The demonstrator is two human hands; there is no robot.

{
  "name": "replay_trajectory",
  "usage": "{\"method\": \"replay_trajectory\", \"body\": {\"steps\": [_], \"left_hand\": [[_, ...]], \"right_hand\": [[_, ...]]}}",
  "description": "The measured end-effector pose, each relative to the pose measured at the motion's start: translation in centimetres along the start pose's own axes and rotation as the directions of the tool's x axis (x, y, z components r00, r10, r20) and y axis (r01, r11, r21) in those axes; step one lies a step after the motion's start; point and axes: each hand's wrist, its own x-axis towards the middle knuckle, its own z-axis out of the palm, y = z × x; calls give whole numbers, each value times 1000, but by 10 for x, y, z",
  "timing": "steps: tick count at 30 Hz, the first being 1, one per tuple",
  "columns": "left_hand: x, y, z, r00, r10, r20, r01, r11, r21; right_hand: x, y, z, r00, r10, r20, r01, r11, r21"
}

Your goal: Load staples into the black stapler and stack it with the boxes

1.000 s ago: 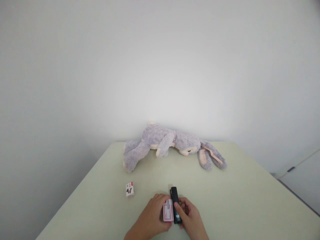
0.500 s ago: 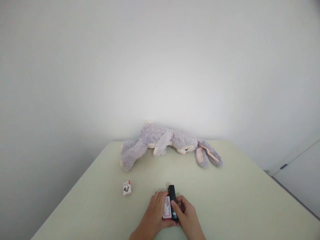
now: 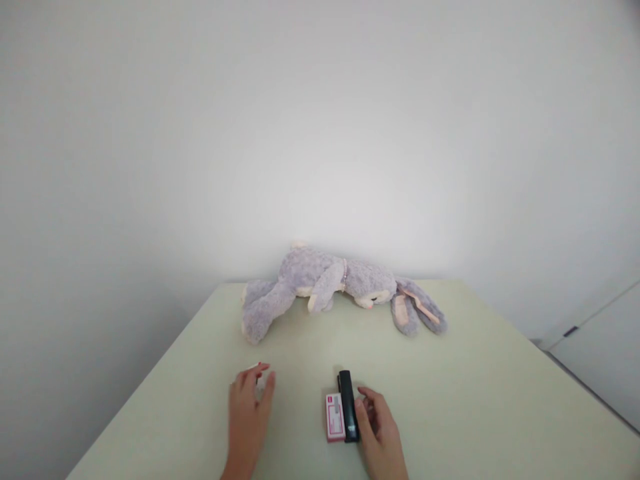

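My left hand reaches over the small white box at the left, which it mostly covers. Its thumb and fingers are apart around the box; a firm hold does not show. A black stapler lies lengthwise near the middle front of the table. Against its left side rests a pink-and-white box with a printed label. Just right of the stapler is my right hand, thumb and fingers parted, with the thumb tip at or very near the stapler's side.
A grey plush rabbit lies on its side along the back of the pale green table. Behind it rises a white wall. A white door-like panel stands at the far right.
My left hand has let go of the pink-and-white box and moved left to the small white box. My right hand has loosened from the stapler, staying beside it.
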Motion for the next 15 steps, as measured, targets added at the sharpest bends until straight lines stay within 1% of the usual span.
{"method": "replay_trajectory", "body": {"steps": [1, 3, 4, 5, 7, 9, 11, 13, 15], "left_hand": [[10, -11, -13, 997, -71, -28, 71, 997, 12], [26, -28, -32, 987, -160, -20, 160, 987, 14], [31, -32, -36, 984, -179, 5, 179, 984, 8], [34, -33, -35, 982, -183, 37, 183, 983, -1], [34, -25, -22, 981, -164, 105, 168, 985, -31], [27, -7, 3, 978, -129, 164, 142, 987, -71], [17, 16, 31, 974, -86, 211, 114, 986, -121], [7, 36, 53, 969, -48, 243, 92, 981, -173], [0, 49, 65, 968, -24, 249, 78, 975, -210]], "right_hand": [[-4, 2, -1, 999, -29, -47, 27, 999, -32], [-11, 10, -3, 992, -79, -103, 69, 993, -94], [-14, 15, -3, 987, -113, -114, 99, 988, -119], [-17, 21, -2, 981, -155, -117, 138, 980, -142], [-20, 35, 1, 965, -248, -81, 227, 951, -210], [-20, 49, 5, 948, -316, 22, 305, 892, -335], [-17, 61, 6, 920, -350, 175, 391, 787, -478], [-12, 70, 3, 877, -374, 301, 480, 663, -575], [-9, 74, -1, 848, -397, 351, 528, 576, -624]]}}
